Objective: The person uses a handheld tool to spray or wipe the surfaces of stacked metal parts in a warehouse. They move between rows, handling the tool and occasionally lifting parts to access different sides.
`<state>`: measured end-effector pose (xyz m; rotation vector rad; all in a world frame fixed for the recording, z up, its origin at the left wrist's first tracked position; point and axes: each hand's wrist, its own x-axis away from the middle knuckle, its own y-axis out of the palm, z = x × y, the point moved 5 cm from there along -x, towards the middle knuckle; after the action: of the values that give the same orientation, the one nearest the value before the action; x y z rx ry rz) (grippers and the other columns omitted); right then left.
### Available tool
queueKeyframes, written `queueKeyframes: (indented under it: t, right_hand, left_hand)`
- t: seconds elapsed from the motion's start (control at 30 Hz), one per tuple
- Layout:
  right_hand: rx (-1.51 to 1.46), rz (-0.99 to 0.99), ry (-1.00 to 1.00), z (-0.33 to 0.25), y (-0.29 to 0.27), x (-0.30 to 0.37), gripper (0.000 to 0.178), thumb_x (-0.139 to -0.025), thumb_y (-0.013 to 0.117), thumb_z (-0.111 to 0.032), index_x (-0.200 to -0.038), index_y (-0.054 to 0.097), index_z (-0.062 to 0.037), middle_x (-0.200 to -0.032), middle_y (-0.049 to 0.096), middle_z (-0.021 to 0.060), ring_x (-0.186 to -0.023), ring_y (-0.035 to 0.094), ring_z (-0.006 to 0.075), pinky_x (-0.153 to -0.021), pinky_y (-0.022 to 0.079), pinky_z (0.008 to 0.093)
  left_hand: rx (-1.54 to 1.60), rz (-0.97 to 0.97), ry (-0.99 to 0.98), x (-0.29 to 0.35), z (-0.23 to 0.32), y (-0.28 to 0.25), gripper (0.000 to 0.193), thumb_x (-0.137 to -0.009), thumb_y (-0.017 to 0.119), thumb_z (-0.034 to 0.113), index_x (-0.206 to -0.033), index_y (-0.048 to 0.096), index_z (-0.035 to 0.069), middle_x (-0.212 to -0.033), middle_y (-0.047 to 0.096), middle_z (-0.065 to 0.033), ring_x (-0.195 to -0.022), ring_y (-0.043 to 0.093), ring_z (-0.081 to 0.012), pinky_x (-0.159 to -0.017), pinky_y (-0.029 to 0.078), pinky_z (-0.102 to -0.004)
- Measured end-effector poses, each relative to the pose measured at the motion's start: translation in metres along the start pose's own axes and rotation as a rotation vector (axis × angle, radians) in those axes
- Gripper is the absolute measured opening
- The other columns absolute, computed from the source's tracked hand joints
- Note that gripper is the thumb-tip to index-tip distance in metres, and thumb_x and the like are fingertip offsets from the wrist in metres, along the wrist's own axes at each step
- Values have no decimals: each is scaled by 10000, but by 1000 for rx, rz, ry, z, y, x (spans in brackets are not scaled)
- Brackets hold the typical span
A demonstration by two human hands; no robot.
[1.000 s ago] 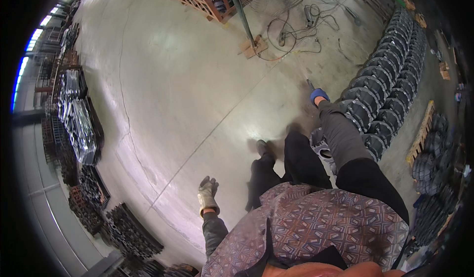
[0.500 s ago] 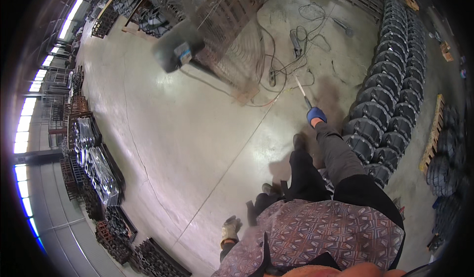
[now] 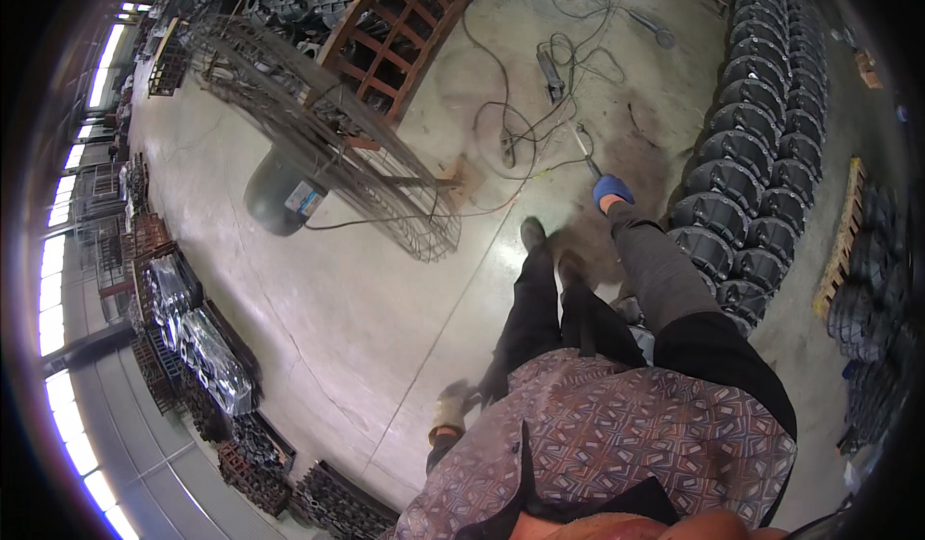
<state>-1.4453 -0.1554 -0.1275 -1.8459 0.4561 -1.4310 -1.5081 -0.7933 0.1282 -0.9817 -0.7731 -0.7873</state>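
Note:
My right hand (image 3: 611, 191), in a blue glove, is stretched out ahead of me and closed round the dark handle of a slim tool with a pale, thin blade or rod (image 3: 581, 142). I cannot tell its exact kind. Its tip points away from me, above the floor near tangled cables (image 3: 549, 140). Low at my left side hangs my left hand (image 3: 449, 410) in a tan glove. It is slightly blurred, its fingers look loosely apart, and nothing shows in it.
A large caged fan (image 3: 318, 135) with a dark motor stands ahead on the left, before a rusty metal crate (image 3: 395, 39). Two handheld power tools, one an angle grinder (image 3: 651, 27), lie by the cables. Long rows of round black castings (image 3: 723, 188) run along my right. Wrapped parts (image 3: 217, 371) line the left.
The fan has shifted left and nearer in view, and the crate behind it shows more. My feet have changed position in a step. The right hand still holds the slim tool.

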Motion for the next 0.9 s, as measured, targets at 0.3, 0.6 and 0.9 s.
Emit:
queueKeyframes:
  t: [0.3, 0.6, 0.9]
  right_hand:
    - [77, -14, 79, 60, -59, -37, 349, -988, 539, -274, -1171, 771, -90, -1264, 709, 207, -1170, 680, 414, -964, 544, 533]
    - [222, -178, -59, 28, -131, -39, 338, -976, 542, -260, -1140, 784, -90, -1241, 725, 192, -1152, 687, 424, -932, 559, 537]
    - [178, -61, 10, 139, -136, -215, 325, -983, 553, -270, -1140, 778, -96, -1251, 719, 200, -1189, 668, 431, -939, 555, 535]
  left_hand:
    - [18, -39, 94, -109, 53, -10, 212, -896, 749, 296, -1035, 788, 141, -1132, 747, -154, -1178, 663, -314, -1001, 534, -428]
    - [193, 56, 138, -118, 96, -4, 284, -874, 766, 316, -1097, 779, 140, -1203, 739, -123, -1238, 638, -277, -1028, 536, -398]
    - [14, 10, -136, -83, 148, 92, 337, -915, 699, 308, -1186, 744, 113, -1329, 680, -143, -1254, 622, -331, -1064, 506, -428]
